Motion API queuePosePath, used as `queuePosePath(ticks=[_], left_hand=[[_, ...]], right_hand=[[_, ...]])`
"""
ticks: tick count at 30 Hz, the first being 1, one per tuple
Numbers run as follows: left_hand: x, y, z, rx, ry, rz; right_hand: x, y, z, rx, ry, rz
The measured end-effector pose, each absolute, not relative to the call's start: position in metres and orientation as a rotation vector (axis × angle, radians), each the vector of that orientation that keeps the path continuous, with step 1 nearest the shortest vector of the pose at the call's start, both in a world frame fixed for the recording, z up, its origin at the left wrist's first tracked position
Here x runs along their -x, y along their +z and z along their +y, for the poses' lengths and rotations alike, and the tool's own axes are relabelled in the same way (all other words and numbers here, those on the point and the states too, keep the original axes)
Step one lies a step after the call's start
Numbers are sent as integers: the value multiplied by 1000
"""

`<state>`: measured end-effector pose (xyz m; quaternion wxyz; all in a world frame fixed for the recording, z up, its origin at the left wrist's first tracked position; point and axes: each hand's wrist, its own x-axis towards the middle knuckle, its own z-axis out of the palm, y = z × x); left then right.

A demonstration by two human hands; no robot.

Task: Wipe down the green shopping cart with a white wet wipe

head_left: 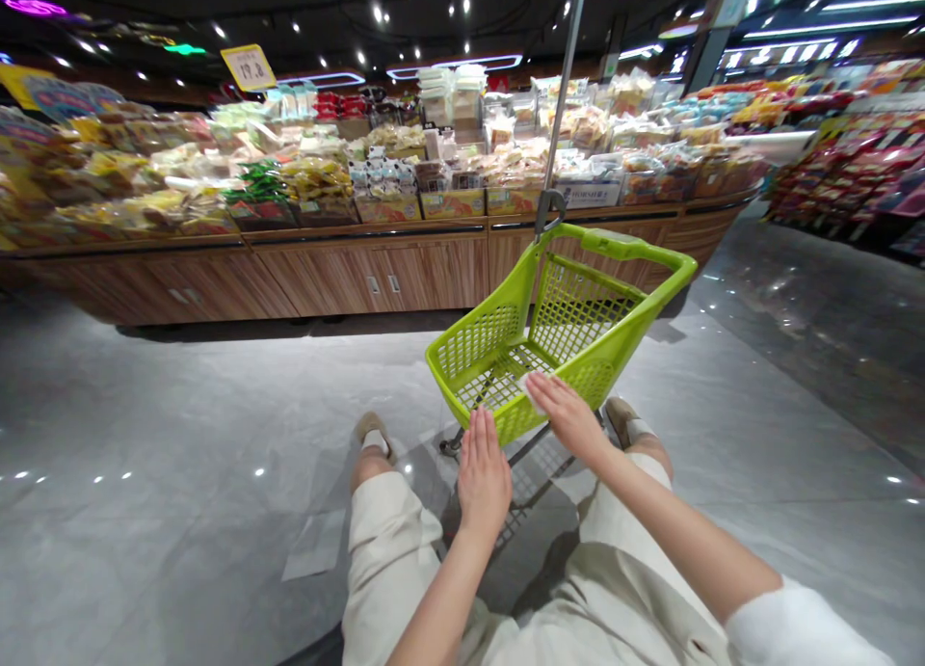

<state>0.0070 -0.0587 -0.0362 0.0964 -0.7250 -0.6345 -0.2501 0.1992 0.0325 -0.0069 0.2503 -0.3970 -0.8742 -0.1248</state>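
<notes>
Far off, packaged snacks (310,170) lay heaped along a wood-fronted tabletop (376,271). Near the middle, the left hand (484,475) lay open and flat against the near rim of a lime-green plastic cart basket (469,343). Just right of it, the right hand (568,417) rested spread on that rim, touching a small white slip (531,391), neither hand gripping.

There is 1 left hand (484,475) and 1 right hand (568,419), together 2 hands of 1 person. I count 1 lime-green plastic shopping basket (636,253) on 1 cart, 1 metal pole (560,97), 2 shoes (374,433), 1 yellow price sign (248,67) and 1 long wooden display counter (376,280).
</notes>
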Motion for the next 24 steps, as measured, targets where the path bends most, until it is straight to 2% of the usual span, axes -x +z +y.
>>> queuePosePath(ticks=[5, 10, 13, 19, 21, 24], left_hand=[[-10, -33, -60, 2163, -766, -1883], [-12, -37, -60, 2146, -732, -1913], [-9, -38, -60, 2147, -728, -1908], [-10, -32, -61, 2163, -755, -1888], [-12, -32, -61, 2163, -765, -1895], [-15, -34, -60, 2159, -769, -1912]], right_hand=[[-215, -6, 41, 1329, -375, -2153], [-141, -21, -5, 1036, -290, -2368], [-146, -17, -3, 933, -271, -2457], [-226, 3, 48, 1333, -382, -2241], [-218, 1, 45, 1419, -396, -2172], [-172, -9, 18, 1310, -380, -2245]])
